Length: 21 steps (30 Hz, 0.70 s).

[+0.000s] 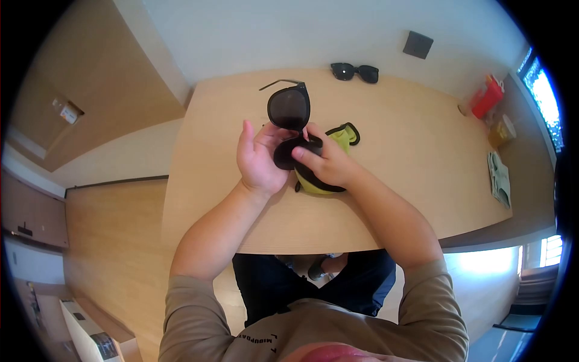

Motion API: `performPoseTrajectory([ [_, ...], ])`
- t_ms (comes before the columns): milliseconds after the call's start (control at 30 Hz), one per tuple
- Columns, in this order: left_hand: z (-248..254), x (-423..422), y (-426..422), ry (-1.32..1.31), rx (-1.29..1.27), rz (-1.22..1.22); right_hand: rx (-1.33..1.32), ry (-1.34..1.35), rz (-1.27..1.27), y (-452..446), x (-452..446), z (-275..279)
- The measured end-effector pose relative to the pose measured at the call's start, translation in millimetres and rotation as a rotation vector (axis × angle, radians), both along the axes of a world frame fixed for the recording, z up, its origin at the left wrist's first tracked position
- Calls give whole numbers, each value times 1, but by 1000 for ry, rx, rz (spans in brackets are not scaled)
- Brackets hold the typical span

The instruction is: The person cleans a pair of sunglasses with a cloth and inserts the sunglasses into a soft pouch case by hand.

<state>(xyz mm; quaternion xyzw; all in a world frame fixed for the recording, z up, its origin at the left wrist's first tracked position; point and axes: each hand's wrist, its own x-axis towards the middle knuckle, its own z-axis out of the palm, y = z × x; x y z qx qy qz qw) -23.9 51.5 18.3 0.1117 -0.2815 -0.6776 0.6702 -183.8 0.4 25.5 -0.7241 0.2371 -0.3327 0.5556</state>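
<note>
A pair of black sunglasses [289, 108] is held upright on its side over the desk, one dark lens above the other, with a temple arm sticking out to the left. My right hand [329, 158] grips it by the lower lens, thumb across the front. My left hand [263, 158] is beside the lower lens, palm up, thumb stretched away; its fingers pass partly behind the frame, and whether they bear weight is hidden. Under my right hand lies a yellow-green pouch [329, 186] with black trim, partly covered by my hand and wrist.
Another pair of black sunglasses [355, 73] rests at the back of the wooden desk [416, 145]. Along the right side are a red container [487, 96], a yellowish cup [502, 130] and a pale green packet [499, 179]. A dark square plate [417, 44] is on the wall.
</note>
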Motion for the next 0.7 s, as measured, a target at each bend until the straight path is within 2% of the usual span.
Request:
performPoseTrajectory([
  [100, 1, 0, 0, -6, 31, 21, 83, -77, 25, 1, 0, -1],
  [200, 4, -2, 2, -63, 7, 23, -259, 112, -18, 4, -1, 3],
  [300, -1, -2, -1, -52, -34, -4, -236, 84, -8, 10, 1, 12],
  [500, 1, -1, -3, -62, -65, -8, -16, -95, 36, -3, 4, -11],
  [633, -3, -2, -3, -102, -40, 2, -211, 196, -16, 5, 0, 7],
  [700, -5, -3, -4, -138, -22, 18, -187, 172, -13, 3, 2, 6],
])
